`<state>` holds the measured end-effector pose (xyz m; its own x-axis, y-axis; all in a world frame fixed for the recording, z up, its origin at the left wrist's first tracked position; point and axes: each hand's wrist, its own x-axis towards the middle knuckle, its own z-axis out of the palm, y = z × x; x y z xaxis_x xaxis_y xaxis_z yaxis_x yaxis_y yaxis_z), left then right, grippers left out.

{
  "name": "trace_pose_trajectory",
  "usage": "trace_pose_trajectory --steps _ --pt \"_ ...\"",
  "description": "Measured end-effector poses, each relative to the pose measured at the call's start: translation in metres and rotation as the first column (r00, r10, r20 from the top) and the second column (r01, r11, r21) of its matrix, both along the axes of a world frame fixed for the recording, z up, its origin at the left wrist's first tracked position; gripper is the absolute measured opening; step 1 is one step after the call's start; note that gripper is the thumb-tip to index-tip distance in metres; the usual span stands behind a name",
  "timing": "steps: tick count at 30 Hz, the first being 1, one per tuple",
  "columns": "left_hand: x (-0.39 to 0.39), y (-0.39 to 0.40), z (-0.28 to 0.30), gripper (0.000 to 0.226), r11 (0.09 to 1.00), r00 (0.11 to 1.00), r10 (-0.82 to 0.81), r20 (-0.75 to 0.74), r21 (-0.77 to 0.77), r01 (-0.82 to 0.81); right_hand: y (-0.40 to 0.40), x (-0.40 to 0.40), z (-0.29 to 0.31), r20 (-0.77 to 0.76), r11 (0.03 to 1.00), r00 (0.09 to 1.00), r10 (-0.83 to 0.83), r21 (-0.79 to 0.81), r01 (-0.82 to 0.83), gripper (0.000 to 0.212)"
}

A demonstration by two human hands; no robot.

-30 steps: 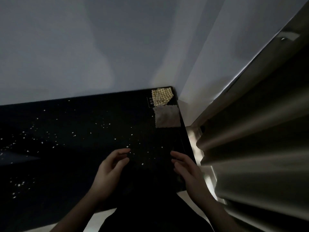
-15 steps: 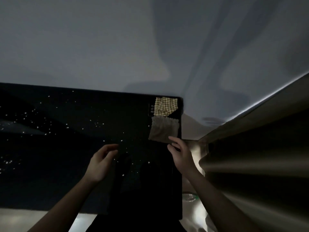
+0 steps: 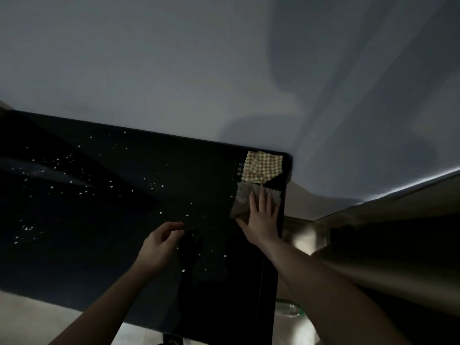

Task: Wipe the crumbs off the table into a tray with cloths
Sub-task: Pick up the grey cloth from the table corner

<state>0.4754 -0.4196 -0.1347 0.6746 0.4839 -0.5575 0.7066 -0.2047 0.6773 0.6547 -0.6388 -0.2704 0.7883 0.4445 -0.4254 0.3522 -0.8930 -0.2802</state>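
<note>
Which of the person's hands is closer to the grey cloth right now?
The right. The right hand lies flat on the grey cloth, fingers straight. The left hand is over the dark table, apart from the cloth, fingers loosely curled.

Grey cloth (image 3: 242,200) half under right hand (image 3: 261,217) — table (image 3: 99,245) cropped (left).

black table (image 3: 104,245) | crumbs (image 3: 110,187) | checked cloth (image 3: 262,166) | grey cloth (image 3: 242,201)
</note>
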Motion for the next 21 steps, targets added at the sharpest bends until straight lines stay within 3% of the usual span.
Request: trace_pose_trajectory --steps 3,6,8,11,16,21 --pt "-0.015 0.001 0.005 0.018 1.0 1.0 0.015 -0.015 -0.005 -0.015 -0.008 -0.02 -0.007 0.112 0.998 0.994 0.018 0.059 -0.024 0.067" --pt "-0.034 0.005 0.01 0.019 1.0 1.0 0.001 -0.028 -0.01 -0.001 -0.028 -0.04 -0.012 0.14 0.978 0.99 0.023 0.204 -0.052 0.065" --pt "-0.049 0.01 0.016 0.018 1.0 0.999 -0.009 -0.033 -0.012 0.009 -0.032 -0.048 -0.005 0.049 0.946 0.991 -0.121 0.308 0.101 0.055" --pt "-0.074 0.022 0.027 0.02 0.999 0.999 -0.036 -0.024 -0.015 0.035 -0.013 -0.058 0.042 -0.23 0.82 0.897 -0.378 0.367 0.439 0.037" --pt "-0.123 0.058 0.051 0.022 0.999 0.999 -0.027 0.04 -0.028 0.028 0.037 -0.131 0.144 -0.492 0.655 0.813 -0.311 0.51 0.558 0.027" --pt "-0.193 0.111 0.076 0.023 0.998 0.991 0.012 0.133 -0.057 -0.005 0.101 -0.227 0.183 -0.607 0.651 0.755 -0.25 0.471 0.595 0.029"
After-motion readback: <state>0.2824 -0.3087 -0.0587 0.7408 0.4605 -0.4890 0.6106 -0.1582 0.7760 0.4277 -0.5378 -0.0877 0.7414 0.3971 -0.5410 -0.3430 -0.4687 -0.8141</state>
